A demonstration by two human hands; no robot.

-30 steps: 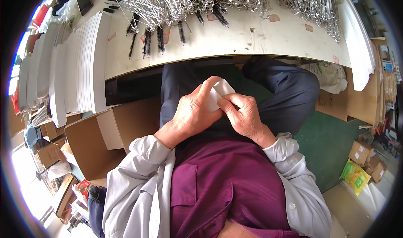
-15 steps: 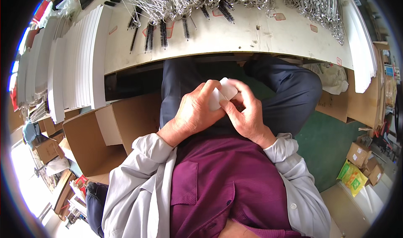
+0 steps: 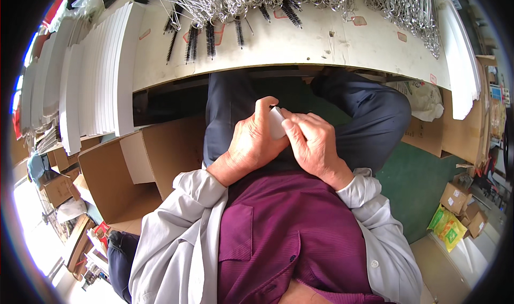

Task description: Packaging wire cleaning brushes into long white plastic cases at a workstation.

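Note:
In front of my belly, above my lap, I hold a white piece [image 3: 277, 123] that looks like the end of a narrow carton. Most of it is hidden behind my fingers. My left hand [image 3: 254, 139] wraps round its left side, the forefinger curled over the far edge. From the right, my right hand [image 3: 312, 140] is closed against it, with the thumb tip at its right edge and the other fingers folded. Whether anything is inside the white piece cannot be seen.
Ahead is a worktable [image 3: 300, 49] bearing heaps of wire-handled brushes [image 3: 251, 4], some black bristle ends toward me. Long white cartons [image 3: 101, 79] stand in a row at left; more white cartons [image 3: 463, 63] are at right. An open cardboard box [image 3: 120, 181] stands lower left.
Two rounded white flaps stood apart between my hands; now a single smooth white face shows. My right fingers have folded in and moved slightly down against it.

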